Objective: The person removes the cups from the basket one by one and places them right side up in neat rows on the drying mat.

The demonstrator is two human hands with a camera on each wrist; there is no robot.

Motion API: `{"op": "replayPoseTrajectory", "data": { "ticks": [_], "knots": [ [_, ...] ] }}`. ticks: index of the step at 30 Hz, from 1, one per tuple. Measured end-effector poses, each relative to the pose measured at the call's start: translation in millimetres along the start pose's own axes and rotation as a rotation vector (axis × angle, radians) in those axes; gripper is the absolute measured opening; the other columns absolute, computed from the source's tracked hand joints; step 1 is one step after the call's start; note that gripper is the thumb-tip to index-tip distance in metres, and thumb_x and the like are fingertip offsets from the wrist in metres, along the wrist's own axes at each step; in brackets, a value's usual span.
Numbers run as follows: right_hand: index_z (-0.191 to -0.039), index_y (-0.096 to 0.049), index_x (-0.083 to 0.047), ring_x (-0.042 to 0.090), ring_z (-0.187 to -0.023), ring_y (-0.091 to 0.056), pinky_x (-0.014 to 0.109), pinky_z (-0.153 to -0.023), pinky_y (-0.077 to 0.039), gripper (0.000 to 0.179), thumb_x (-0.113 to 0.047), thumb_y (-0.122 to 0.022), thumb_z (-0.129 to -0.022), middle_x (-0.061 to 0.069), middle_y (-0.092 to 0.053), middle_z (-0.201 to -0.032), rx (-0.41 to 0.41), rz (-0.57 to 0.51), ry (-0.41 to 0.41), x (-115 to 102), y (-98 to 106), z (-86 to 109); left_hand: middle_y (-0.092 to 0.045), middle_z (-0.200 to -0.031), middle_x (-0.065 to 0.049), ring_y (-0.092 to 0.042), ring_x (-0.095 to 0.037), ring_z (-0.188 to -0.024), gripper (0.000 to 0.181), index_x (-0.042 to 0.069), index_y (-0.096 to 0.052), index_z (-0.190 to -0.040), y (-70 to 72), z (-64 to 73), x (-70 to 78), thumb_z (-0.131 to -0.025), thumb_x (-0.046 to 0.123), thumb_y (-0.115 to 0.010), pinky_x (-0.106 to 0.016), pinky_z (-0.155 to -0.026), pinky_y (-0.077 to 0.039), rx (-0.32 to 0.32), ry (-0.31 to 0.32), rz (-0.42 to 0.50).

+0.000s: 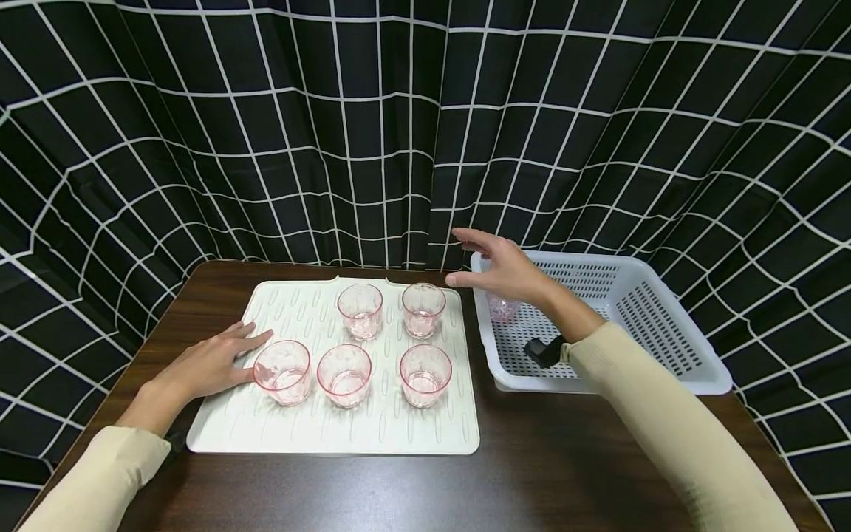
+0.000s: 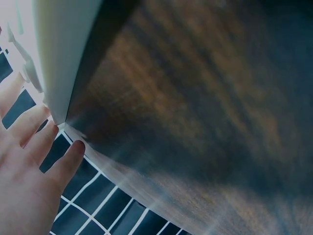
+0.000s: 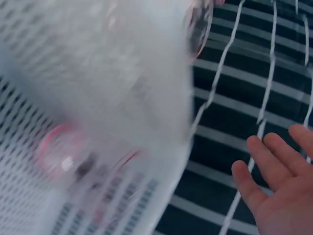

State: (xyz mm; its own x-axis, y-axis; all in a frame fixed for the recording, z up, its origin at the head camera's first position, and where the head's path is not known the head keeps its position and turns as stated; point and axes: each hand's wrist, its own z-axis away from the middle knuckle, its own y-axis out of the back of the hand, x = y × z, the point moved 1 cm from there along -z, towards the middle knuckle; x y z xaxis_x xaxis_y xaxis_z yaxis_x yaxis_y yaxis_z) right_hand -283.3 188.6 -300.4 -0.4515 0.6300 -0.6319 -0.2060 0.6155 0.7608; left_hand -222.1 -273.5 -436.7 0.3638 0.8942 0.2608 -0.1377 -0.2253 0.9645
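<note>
On the left edge of the white draining mat (image 1: 319, 436) rests my left hand (image 1: 209, 363), its fingers spread. Its thumb tip lies right at the side of the front-left pink-tinted glass (image 1: 284, 377). In the left wrist view the fingers (image 2: 36, 139) reach along the mat's side. My right hand (image 1: 501, 272) is raised over the left rim of the white basket (image 1: 714, 377), holding nothing, with thumb and fingers apart. Below it, partly hidden by that hand, a pink-tinted glass (image 1: 503, 309) sits inside the basket; the right wrist view shows it blurred.
More pink-rimmed glasses stand upright on the mat: two at the back (image 1: 360, 314) and two further along the front (image 1: 425, 378). The dark wooden table (image 1: 532, 473) runs along the front. A black curtain with a white grid (image 1: 372, 148) hangs close behind and at both sides.
</note>
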Motion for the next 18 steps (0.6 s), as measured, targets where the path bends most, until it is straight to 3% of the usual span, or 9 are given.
{"op": "replayPoseTrajectory", "data": {
  "ticks": [7,15,18],
  "knots": [
    [-0.151,-0.038,0.000,0.036,-0.140,-0.041,0.054,-0.112,-0.033,0.083,-0.031,-0.080,-0.086,0.016,-0.040,-0.155,0.011,-0.002,-0.137,50.2,15.5,13.6,-0.041,-0.150,-0.028,-0.033,-0.051,-0.139,0.071,0.014,-0.054,-0.145,-0.2,1.3,-1.6,-0.087,0.051,-0.072,-0.076,-0.091,-0.037,-0.002,0.013,-0.003],
    [-0.151,-0.034,0.004,0.041,-0.144,-0.032,0.054,-0.116,-0.026,0.086,-0.028,-0.080,-0.086,0.024,-0.035,-0.155,-0.050,0.019,-0.278,82.7,17.7,21.5,-0.041,-0.150,-0.028,-0.033,-0.051,-0.139,0.071,0.014,-0.053,-0.145,-0.6,0.8,-2.1,-0.087,0.051,-0.071,-0.077,-0.090,-0.037,-0.006,0.013,0.006],
    [-0.151,-0.034,0.005,0.042,-0.144,-0.033,0.053,-0.116,-0.026,0.086,-0.026,-0.080,-0.086,0.026,-0.036,-0.155,-0.066,0.020,-0.294,92.5,16.6,23.5,-0.041,-0.150,-0.028,-0.033,-0.051,-0.139,0.071,0.014,-0.054,-0.145,0.0,0.8,-1.3,-0.087,0.051,-0.072,-0.077,-0.090,-0.037,-0.008,0.013,0.004]
  ]
}}
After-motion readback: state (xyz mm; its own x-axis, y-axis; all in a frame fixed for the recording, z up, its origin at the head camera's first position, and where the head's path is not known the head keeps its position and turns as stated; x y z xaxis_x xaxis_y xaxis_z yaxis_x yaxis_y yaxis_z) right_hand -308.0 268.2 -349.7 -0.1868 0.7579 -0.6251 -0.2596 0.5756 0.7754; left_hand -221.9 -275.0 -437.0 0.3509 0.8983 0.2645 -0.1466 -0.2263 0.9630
